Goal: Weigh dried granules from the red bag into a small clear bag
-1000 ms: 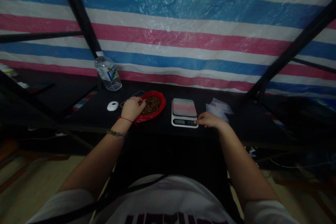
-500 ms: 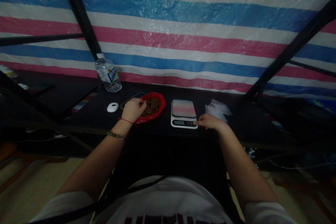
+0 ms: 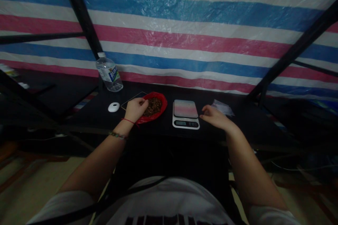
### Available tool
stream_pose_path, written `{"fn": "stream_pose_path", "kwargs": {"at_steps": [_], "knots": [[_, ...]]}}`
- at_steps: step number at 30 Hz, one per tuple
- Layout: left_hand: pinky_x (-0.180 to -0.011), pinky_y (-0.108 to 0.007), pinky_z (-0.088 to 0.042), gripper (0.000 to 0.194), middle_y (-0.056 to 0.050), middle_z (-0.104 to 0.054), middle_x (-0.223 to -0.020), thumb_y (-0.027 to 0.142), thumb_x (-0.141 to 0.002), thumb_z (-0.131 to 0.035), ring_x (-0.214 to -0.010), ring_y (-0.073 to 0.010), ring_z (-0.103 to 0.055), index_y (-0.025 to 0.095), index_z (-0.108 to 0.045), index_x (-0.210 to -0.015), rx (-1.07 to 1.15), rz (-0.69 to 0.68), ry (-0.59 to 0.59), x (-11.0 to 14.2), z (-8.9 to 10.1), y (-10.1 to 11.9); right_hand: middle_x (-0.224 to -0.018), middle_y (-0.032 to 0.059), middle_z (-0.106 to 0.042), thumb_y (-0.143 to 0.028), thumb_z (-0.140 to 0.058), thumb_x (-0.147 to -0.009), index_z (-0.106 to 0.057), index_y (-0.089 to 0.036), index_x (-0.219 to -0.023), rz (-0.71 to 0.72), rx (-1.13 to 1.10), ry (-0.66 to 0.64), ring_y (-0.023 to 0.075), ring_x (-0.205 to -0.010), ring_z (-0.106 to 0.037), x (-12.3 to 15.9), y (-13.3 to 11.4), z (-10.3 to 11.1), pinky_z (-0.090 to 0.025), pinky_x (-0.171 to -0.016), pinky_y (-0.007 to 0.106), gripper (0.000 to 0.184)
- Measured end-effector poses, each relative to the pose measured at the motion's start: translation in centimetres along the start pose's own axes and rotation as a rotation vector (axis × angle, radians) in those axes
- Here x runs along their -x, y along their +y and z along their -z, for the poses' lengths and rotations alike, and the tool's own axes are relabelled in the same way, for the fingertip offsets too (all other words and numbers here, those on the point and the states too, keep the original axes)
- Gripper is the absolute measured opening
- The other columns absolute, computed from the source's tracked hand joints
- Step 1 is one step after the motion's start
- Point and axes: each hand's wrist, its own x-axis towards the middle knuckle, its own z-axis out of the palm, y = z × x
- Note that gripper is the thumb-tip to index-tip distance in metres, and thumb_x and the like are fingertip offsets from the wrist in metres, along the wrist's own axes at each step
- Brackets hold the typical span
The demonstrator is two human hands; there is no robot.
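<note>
My left hand (image 3: pixel 136 109) rests curled at the left edge of a red plastic bag (image 3: pixel 161 105) holding small brown pieces (image 3: pixel 154 105); its fingertips pinch at the pile. My right hand (image 3: pixel 214 116) hovers just right of a white kitchen scale (image 3: pixel 185 114), fingers loosely apart and holding nothing. Behind that hand lies a heap of small clear plastic bags (image 3: pixel 224 107). All of it sits on a black table (image 3: pixel 105 119).
A clear water bottle (image 3: pixel 109 72) stands at the table's back left. A small white oval object (image 3: pixel 113 107) and a thin flat card or phone (image 3: pixel 129 99) lie left of the red bag. Black frame bars (image 3: pixel 79 10) cross a striped tarp behind.
My right hand has lifted off the scale's front right corner and drawn back to the right, toward the clear bags. My left hand stays at the red bag.
</note>
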Motion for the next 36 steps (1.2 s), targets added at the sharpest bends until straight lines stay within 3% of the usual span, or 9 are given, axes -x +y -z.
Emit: {"fn": "stream_pose_path", "kwargs": {"at_steps": [3, 6, 8, 11, 14, 19, 24, 29, 36], "knots": [[-0.039, -0.02, -0.025, 0.024, 0.003, -0.047, -0.052, 0.038, -0.074, -0.058, -0.042, -0.0076, -0.038, 0.017, -0.055, -0.064, 0.64, 0.286, 0.022, 0.3, -0.3, 2.1, -0.098, 0.0045, -0.06, -0.019, -0.056, -0.074, -0.052, -0.018, -0.103, 0.162, -0.156, 0.03, 0.016, -0.084, -0.057, 0.7, -3.5, -1.3, -0.044, -0.076, 0.027, 0.029], [-0.033, -0.014, -0.016, 0.02, 0.005, -0.045, -0.056, 0.03, -0.072, -0.061, -0.038, -0.0023, -0.031, 0.016, -0.048, -0.066, 1.295, 0.472, -0.083, 0.8, -0.5, 4.8, -0.108, 0.0049, -0.058, -0.023, -0.059, -0.077, -0.05, -0.02, -0.111, 0.288, -0.432, 0.045, 0.0154, -0.088, -0.059, 0.9, -7.8, -4.0, -0.047, -0.078, 0.029, 0.036], [-0.032, -0.011, -0.018, 0.019, 0.006, -0.043, -0.057, 0.027, -0.074, -0.06, -0.038, -0.0008, -0.031, 0.016, -0.047, -0.066, 1.579, 0.572, -0.163, 1.2, -0.7, 6.4, -0.113, 0.0054, -0.058, -0.023, -0.067, -0.071, -0.046, -0.023, -0.118, 0.34, -0.636, 0.075, 0.0163, -0.094, -0.061, 0.7, -10.2, -6.0, -0.05, -0.081, 0.03, 0.052], [-0.032, -0.01, -0.021, 0.017, 0.006, -0.042, -0.056, 0.025, -0.077, -0.058, -0.038, -0.0002, -0.034, 0.017, -0.046, -0.068, 1.796, 0.651, -0.188, 2.0, -1.6, 8.0, -0.107, 0.005, -0.06, -0.027, -0.074, -0.066, -0.055, -0.022, -0.105, 0.341, -0.679, 0.17, 0.0177, -0.092, -0.062, 0.2, -12.2, -8.2, -0.052, -0.081, 0.032, 0.043], [-0.031, -0.01, -0.022, 0.018, 0.006, -0.042, -0.055, 0.025, -0.078, -0.059, -0.037, -0.0008, -0.034, 0.017, -0.046, -0.068, 1.815, 0.702, -0.163, 2.6, -2.9, 8.8, -0.102, 0.0058, -0.059, -0.027, -0.075, -0.067, -0.063, -0.023, -0.103, 0.327, -0.548, 0.275, 0.0196, -0.09, -0.06, -0.1, -12.2, -9.2, -0.053, -0.078, 0.035, 0.038], [-0.03, -0.012, -0.021, 0.015, 0.006, -0.043, -0.055, 0.024, -0.079, -0.057, -0.036, -0.0014, -0.034, 0.017, -0.047, -0.069, 1.775, 0.791, -0.1, 3.3, -4.2, 9.3, -0.102, 0.0063, -0.062, -0.021, -0.075, -0.066, -0.056, -0.023, -0.121, 0.267, -0.533, 0.298, 0.019, -0.088, -0.062, 0.3, -10.7, -10.2, -0.054, -0.076, 0.034, 0.059], [-0.031, -0.014, -0.02, 0.014, 0.005, -0.046, -0.056, 0.024, -0.077, -0.058, -0.037, -0.0026, -0.037, 0.016, -0.049, -0.069, 1.649, 0.744, -0.034, 3.6, -5.2, 9.2, -0.099, 0.0066, -0.066, -0.022, -0.072, -0.07, -0.065, -0.02, -0.103, 0.273, -0.438, 0.279, 0.0197, -0.089, -0.063, 0.9, -10.1, -11.0, -0.053, -0.078, 0.035, 0.034], [-0.035, -0.015, -0.027, 0.017, 0.006, -0.048, -0.057, 0.027, -0.073, -0.062, -0.04, -0.0032, -0.041, 0.016, -0.05, -0.07, 1.573, 0.702, -0.02, 4.0, -6.2, 8.9, -0.099, 0.0056, -0.068, -0.024, -0.073, -0.068, -0.067, -0.023, -0.104, 0.219, -0.395, 0.275, 0.0199, -0.085, -0.064, 0.9, -9.9, -11.2, -0.054, -0.076, 0.036, 0.036], [-0.044, -0.018, -0.036, 0.02, 0.004, -0.051, -0.058, 0.033, -0.073, -0.062, -0.045, -0.0056, -0.047, 0.017, -0.051, -0.066, 1.469, 0.589, 0.047, 3.8, -7.3, 9.8, -0.092, 0.0047, -0.07, -0.027, -0.075, -0.066, -0.063, -0.02, -0.101, 0.113, -0.558, 0.312, 0.019, -0.082, -0.066, 0.5, -9.6, -10.8, -0.055, -0.076, 0.034, 0.038]]}}
